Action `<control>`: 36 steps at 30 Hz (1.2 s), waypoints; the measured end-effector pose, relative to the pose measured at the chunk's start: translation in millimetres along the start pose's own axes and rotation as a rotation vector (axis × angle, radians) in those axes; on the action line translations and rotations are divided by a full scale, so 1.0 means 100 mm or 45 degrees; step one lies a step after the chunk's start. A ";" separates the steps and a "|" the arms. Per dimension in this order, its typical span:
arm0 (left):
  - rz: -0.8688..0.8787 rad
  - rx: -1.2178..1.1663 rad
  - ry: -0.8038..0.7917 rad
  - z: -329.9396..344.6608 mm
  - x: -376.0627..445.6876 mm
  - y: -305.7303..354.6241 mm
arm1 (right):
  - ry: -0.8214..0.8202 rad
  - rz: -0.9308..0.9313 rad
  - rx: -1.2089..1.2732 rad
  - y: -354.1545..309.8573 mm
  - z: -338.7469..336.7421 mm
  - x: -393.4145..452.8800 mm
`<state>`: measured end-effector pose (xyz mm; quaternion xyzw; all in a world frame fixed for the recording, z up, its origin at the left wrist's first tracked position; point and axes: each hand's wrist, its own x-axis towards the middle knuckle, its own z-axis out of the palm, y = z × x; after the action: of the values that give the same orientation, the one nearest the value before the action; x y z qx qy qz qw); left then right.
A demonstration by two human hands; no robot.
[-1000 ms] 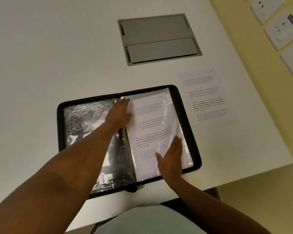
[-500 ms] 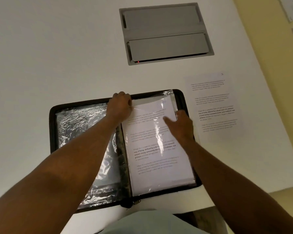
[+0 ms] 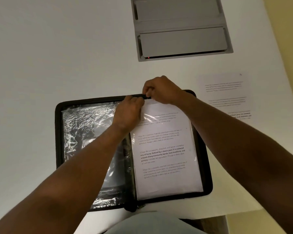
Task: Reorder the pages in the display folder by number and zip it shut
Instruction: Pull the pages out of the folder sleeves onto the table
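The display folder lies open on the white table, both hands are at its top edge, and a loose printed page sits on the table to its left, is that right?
Not quite. The head view shows the loose printed page to the right of the display folder, not the left. The rest holds: the folder lies open on the white table, with the left hand and right hand at its top edge.

The table [image 3: 57,56] looks smooth, matt and white. The folder [image 3: 57,132] has a black, dull, cloth-like rim. Its sleeves [image 3: 85,132] are clear plastic, glossy and crinkled, throwing bright glare. The page [image 3: 164,166] inside is white printed paper under a shiny film. A loose sheet [image 3: 227,92] is matt paper. The hatch [image 3: 181,27] looks like grey brushed metal, satin in finish.
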<state>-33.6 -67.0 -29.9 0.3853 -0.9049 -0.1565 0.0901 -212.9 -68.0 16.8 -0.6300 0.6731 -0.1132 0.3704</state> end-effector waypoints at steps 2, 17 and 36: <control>-0.042 -0.044 0.008 -0.01 -0.03 0.01 | -0.221 0.015 -0.096 -0.06 -0.01 0.11; 0.044 -0.016 0.034 -0.01 -0.08 -0.04 | -0.718 0.069 -0.432 -0.12 -0.03 0.21; 0.013 -0.107 -0.036 0.05 -0.15 -0.09 | -0.693 0.156 -0.815 0.02 0.02 0.16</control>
<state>-18.9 -60.3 -38.6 0.3742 -0.9008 -0.1994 0.0940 -211.7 -81.6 8.3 -0.6791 0.5881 0.2941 0.3264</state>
